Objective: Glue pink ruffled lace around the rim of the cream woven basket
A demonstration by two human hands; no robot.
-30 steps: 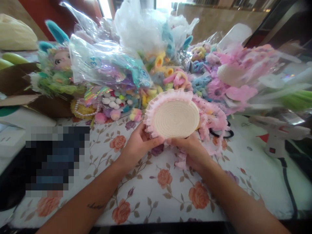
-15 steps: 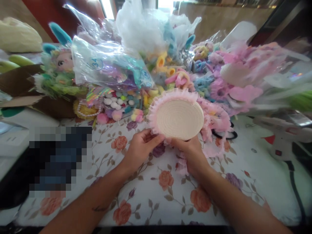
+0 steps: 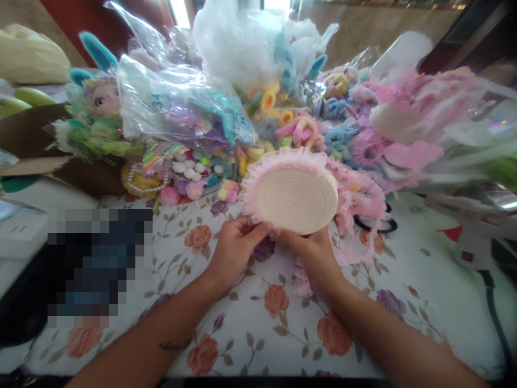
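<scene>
A round cream woven straw piece (image 3: 297, 198), coiled in rings, stands tilted toward me above the table. Pink ruffled lace trim (image 3: 252, 188) runs along its left and upper edge. At the lower left rim my left hand (image 3: 234, 250) pinches the lace between thumb and fingers. My right hand (image 3: 315, 256) grips the lower edge beside it, thumb close to the left thumb; its other fingers are hidden behind the piece. A loose length of pink lace (image 3: 302, 277) hangs below, left of my right wrist. More pink lace (image 3: 361, 202) lies just behind, on the right.
A flowered tablecloth (image 3: 250, 328) covers the table. Behind are clear plastic bags (image 3: 177, 102), plush pieces, beads (image 3: 194, 170) and a doll (image 3: 107, 102). Left are a cardboard box (image 3: 44, 167) and a blurred dark area (image 3: 97, 264). A pale glue-gun-like tool (image 3: 470, 242) stands right.
Both hands keep almost the same hold on the straw piece. The view has shifted slightly, and the piece sits marginally lower.
</scene>
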